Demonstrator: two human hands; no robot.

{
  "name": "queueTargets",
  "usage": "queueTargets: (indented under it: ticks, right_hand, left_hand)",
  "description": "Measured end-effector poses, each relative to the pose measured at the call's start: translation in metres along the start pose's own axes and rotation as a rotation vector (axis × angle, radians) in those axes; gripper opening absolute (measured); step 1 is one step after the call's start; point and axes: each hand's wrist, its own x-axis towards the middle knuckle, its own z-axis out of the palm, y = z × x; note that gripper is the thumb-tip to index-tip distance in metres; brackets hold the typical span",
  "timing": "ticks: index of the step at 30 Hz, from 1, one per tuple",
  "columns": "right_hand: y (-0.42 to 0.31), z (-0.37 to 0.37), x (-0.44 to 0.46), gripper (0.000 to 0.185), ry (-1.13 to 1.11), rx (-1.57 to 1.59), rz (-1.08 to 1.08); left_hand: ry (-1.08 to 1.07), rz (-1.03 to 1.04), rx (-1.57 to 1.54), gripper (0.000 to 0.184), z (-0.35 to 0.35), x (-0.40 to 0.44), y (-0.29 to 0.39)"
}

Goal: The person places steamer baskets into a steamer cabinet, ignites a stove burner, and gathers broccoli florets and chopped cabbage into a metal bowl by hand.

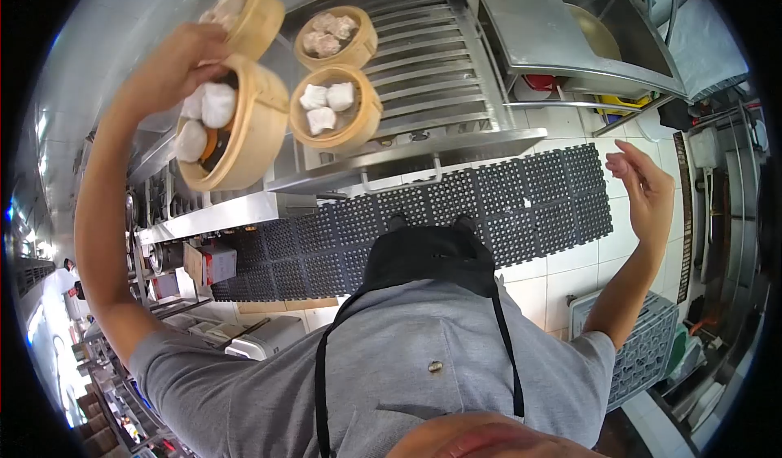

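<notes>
My left hand point(181, 65) grips the rim of a bamboo steamer basket point(262, 136), tilted, with smooth white buns point(218, 105) inside. Just behind it, close to my fingers, is another bamboo steamer point(265, 23) with pale dumplings, partly hidden by the hand. Beside these, on a slatted metal rack point(423, 71), stand two more steamers: a front one point(338, 138) with three white dumplings, and a back one point(364, 46) with pinkish, open-topped dumplings. My right hand point(645, 182) hangs in the air at the right, holding nothing, its fingers loosely bent and apart.
The rack sits in a metal drawer with a bar handle point(399, 186) at its front. A metal counter point(542, 38) stands to the right. Black perforated matting point(538, 201) covers the floor. A grey plastic crate point(639, 340) is behind at right, and a cardboard box point(213, 264) at left.
</notes>
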Motion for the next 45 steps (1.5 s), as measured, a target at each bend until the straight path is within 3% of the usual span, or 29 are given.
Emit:
queueTargets:
  ticks: [8,12,14,24,30,33,36,39,41,42,43,44,45]
  right_hand:
    - [0.051,-0.053,-0.043,0.024,0.012,0.008,0.040]
    - [0.068,-0.068,-0.060,0.023,0.063,0.070,0.079]
    - [0.078,-0.072,-0.067,0.023,0.082,0.078,0.061]
    - [0.117,-0.069,-0.080,0.021,0.071,0.057,0.144]
    - [0.102,-0.055,-0.066,0.021,0.016,0.053,0.134]
    - [0.078,-0.036,-0.056,0.020,-0.025,0.085,0.014]
    - [0.033,0.007,-0.042,0.021,-0.116,0.112,-0.259]
    - [-0.016,0.076,-0.032,0.021,-0.306,0.196,-0.504]
    - [-0.034,0.141,-0.034,0.023,-0.389,0.335,-0.475]
    - [-0.041,0.165,-0.028,0.034,-0.698,0.480,-0.241]
    - [-0.042,0.197,-0.028,0.042,-0.910,0.730,0.127]
    - [-0.046,0.215,-0.029,0.042,-0.919,0.725,0.123]
    - [-0.050,0.231,-0.029,0.043,-0.907,1.011,0.294]
  left_hand:
    - [0.000,0.230,-0.097,0.014,-0.010,0.153,0.101]
    - [0.063,0.260,-0.066,0.010,0.022,0.206,0.108]
    - [-0.092,0.185,-0.069,0.009,0.027,0.226,0.117]
    - [-0.188,0.079,-0.061,0.015,0.081,0.250,0.084]
    - [-0.272,0.011,-0.057,0.014,0.119,0.256,0.095]
    - [-0.194,0.051,-0.026,0.010,0.150,0.254,0.095]
    - [-0.042,0.039,-0.093,0.008,0.151,0.244,0.099]
    - [0.095,0.034,-0.174,0.023,0.133,0.225,0.095]
    - [0.218,-0.008,-0.202,0.025,0.107,0.197,0.103]
    - [0.236,-0.031,-0.198,0.025,0.086,0.177,0.109]
    - [0.308,-0.034,-0.199,0.024,0.069,0.154,0.115]
    - [0.382,-0.039,-0.194,0.023,0.053,0.129,0.118]
    - [0.397,-0.126,-0.184,0.022,0.042,0.099,0.120]
